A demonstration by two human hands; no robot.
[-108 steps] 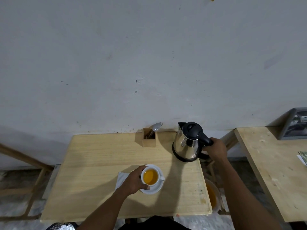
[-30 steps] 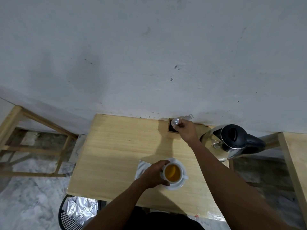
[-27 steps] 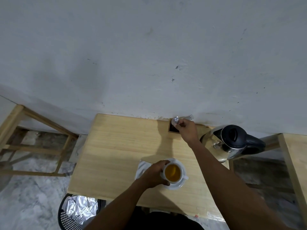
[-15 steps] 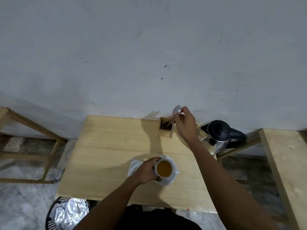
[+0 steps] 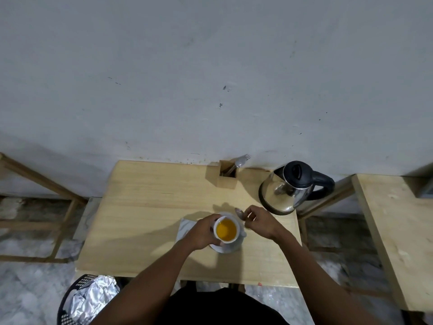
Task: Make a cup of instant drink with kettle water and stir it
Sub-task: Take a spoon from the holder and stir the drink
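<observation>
A white cup (image 5: 226,231) filled with amber drink stands on a white saucer (image 5: 228,248) near the middle of the wooden table (image 5: 150,202). My left hand (image 5: 203,233) grips the cup's left side. My right hand (image 5: 260,222) is just right of the cup, pinching a metal spoon (image 5: 239,213) whose bowl points up beside the cup's rim. The steel kettle (image 5: 288,187) with black lid and handle stands at the back right of the table.
A wooden cutlery holder (image 5: 226,177) with a fork in it stands against the wall. A white napkin (image 5: 185,228) lies under my left hand. A second wooden table (image 5: 398,231) is on the right. A black basket with foil (image 5: 86,299) sits on the floor, lower left.
My right hand left the kettle, drew a spoon out of the cutlery holder and brought it down beside the cup. My left hand stayed on the cup.
</observation>
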